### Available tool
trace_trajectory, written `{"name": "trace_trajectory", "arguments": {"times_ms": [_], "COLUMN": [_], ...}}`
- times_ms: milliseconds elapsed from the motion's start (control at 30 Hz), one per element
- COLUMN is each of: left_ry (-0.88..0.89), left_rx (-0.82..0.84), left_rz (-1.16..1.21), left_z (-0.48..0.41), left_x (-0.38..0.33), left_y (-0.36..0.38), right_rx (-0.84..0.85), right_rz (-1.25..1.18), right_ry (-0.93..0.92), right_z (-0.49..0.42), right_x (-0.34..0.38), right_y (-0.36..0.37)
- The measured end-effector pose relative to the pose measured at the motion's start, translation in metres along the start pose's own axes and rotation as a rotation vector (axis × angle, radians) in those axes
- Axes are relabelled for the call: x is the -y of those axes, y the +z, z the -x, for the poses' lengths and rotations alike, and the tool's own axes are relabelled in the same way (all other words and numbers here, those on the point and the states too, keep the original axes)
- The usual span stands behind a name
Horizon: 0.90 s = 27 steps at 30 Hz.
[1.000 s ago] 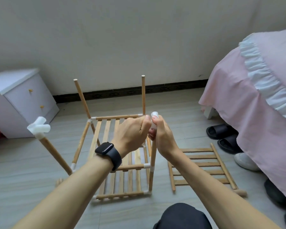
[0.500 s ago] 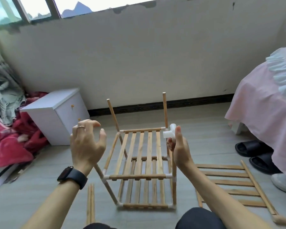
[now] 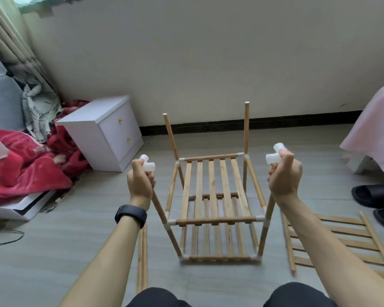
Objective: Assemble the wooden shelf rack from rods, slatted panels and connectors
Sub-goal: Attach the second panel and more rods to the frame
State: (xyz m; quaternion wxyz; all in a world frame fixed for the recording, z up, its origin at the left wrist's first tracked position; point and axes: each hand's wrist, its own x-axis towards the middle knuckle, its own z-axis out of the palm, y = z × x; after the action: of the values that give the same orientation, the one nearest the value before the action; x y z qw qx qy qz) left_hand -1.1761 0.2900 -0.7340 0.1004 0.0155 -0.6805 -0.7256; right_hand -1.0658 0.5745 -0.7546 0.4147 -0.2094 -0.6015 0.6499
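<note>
White plastic connectors [image 3: 147, 164] cap both near wooden rods [image 3: 160, 210], left hand [image 3: 140, 185] and right hand [image 3: 284, 177] each clenched round one; seating the loose slatted panel [image 3: 333, 238] likely follows.

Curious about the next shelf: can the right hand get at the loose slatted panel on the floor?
Probably yes: the slatted panel lies uncovered nearby, but the right hand now grips a rod.

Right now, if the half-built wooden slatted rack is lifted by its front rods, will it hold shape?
The wooden slatted rack is probably wobbly: its front left rod and front right rod splay outward. The white plastic connectors look push-fit and may slip apart. Likely light, given thin slats.
</note>
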Motion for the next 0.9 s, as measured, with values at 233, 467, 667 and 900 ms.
{"name": "trace_trajectory", "arguments": {"times_ms": [233, 467, 667, 900], "left_ry": [0.035, 0.045, 0.098, 0.29], "left_rx": [-0.158, -0.114, 0.186, 0.774], "left_rz": [0.102, 0.078, -0.12, -0.577], "left_z": [-0.013, 0.0, 0.046, 0.066], "left_x": [0.018, 0.012, 0.007, 0.011], "left_y": [0.019, 0.023, 0.041, 0.054], "right_rx": [-0.017, -0.027, 0.084, 0.383], "right_rz": [-0.01, 0.036, 0.304, 0.241], "right_ry": [-0.045, -0.045, 0.094, 0.214], "right_z": [-0.017, -0.029, -0.086, 0.0], "right_x": [-0.004, -0.016, -0.009, -0.02], "right_y": [0.006, 0.005, 0.004, -0.009]}}
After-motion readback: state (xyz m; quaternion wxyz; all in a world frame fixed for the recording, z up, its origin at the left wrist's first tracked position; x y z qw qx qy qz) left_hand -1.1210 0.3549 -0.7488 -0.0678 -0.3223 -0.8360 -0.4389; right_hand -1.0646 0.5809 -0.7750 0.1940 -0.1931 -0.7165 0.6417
